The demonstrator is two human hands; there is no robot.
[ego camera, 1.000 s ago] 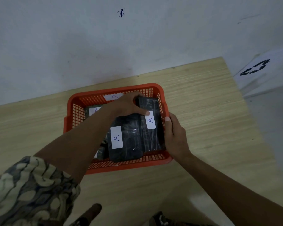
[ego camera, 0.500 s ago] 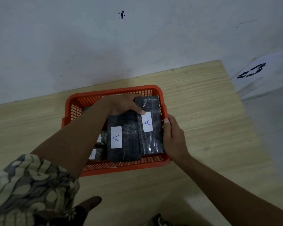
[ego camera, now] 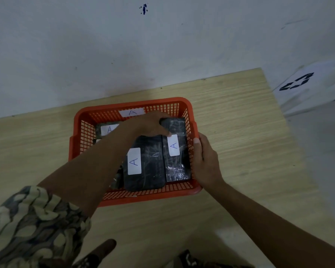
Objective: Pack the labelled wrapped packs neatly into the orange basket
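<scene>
The orange basket stands on the wooden table. Two dark wrapped packs lie side by side in its right half, each with a white "A" label: one in the middle, one against the right wall. A third labelled pack lies at the back left, partly hidden by my forearm. My left hand reaches in and curls over the far ends of the two packs, thumb on the right pack beside its label. My right hand grips the basket's right wall from outside.
A white "A" label sits on the basket's back wall. The table ends at a grey wall behind and at an edge to the right, with a white sheet bearing a black symbol beyond.
The two dark packs have settled from tilted to flat and parallel in the basket under my left hand. My right hand has stayed on the basket's wall.
</scene>
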